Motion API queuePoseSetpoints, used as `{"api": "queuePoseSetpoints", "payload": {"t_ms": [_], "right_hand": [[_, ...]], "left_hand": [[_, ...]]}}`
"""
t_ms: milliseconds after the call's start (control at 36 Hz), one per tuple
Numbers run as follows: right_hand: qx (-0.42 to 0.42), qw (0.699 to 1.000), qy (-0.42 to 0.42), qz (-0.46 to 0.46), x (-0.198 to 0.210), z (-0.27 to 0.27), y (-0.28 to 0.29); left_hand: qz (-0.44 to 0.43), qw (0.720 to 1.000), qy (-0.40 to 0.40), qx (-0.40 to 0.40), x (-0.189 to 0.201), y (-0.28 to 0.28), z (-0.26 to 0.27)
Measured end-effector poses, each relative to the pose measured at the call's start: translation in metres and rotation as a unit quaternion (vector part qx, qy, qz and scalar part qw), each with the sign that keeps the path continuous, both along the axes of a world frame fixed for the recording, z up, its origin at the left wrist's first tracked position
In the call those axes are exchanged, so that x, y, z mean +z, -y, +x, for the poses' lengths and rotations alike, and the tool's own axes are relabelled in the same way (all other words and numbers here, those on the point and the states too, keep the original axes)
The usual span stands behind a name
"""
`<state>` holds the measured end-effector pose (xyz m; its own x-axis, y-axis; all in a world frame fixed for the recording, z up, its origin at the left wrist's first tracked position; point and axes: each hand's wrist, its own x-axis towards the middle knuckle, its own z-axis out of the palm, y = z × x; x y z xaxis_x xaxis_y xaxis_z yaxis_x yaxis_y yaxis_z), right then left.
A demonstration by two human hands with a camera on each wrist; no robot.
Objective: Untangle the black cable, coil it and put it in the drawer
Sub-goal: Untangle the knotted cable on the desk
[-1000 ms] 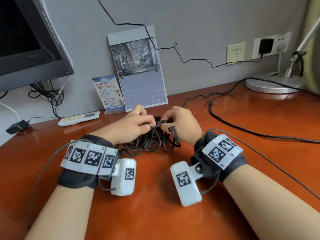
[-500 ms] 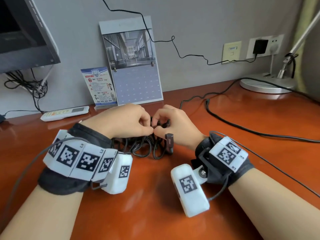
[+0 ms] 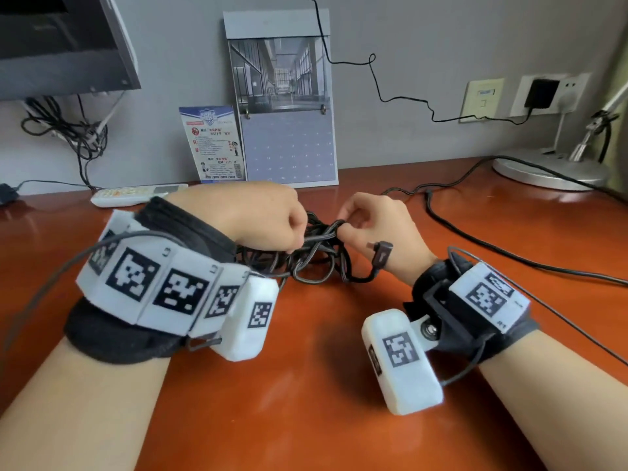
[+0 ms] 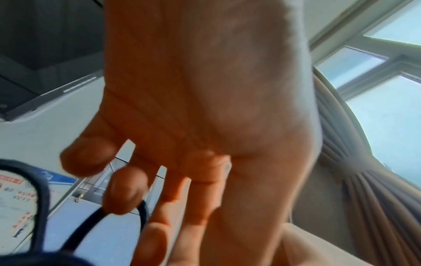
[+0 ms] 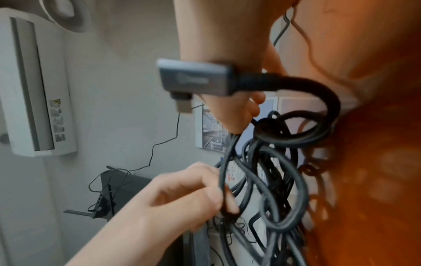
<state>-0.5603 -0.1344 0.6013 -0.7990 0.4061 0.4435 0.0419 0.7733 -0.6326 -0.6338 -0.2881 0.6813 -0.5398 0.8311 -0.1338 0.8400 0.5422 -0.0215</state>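
Fingers (image 3: 343, 229) of the right hand (image 3: 377, 232) curl and pinch a bundle of strands at the top of the black cable (image 3: 316, 256); left hand (image 3: 258, 219) fingers (image 5: 205, 190) also curl round strands of the same tangle, just beside the right. Tangled loops hang between and under both hands, lowest loops resting on the tabletop (image 3: 306, 385). One angled connector (image 3: 380, 254) sticks out beside the right hand's heel.

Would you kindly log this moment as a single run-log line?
stage: untangling | left hand: pinches strands of black cable | right hand: pinches same bundle | connector: free | drawer: not in view
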Motion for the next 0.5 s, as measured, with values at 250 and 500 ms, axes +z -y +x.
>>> {"api": "queuePoseSetpoints", "payload": {"t_ms": [250, 500], "right_hand": [[0.057, 0.998, -0.038, -0.008, -0.007, -0.001, 0.005], [-0.021, 0.999, -0.038, -0.009, -0.005, -0.004, -0.01]], "left_hand": [[0.027, 0.997, -0.069, 0.024, -0.011, -0.016, 0.015], [0.003, 0.999, 0.036, 0.005, 0.01, 0.005, 0.008]]}}
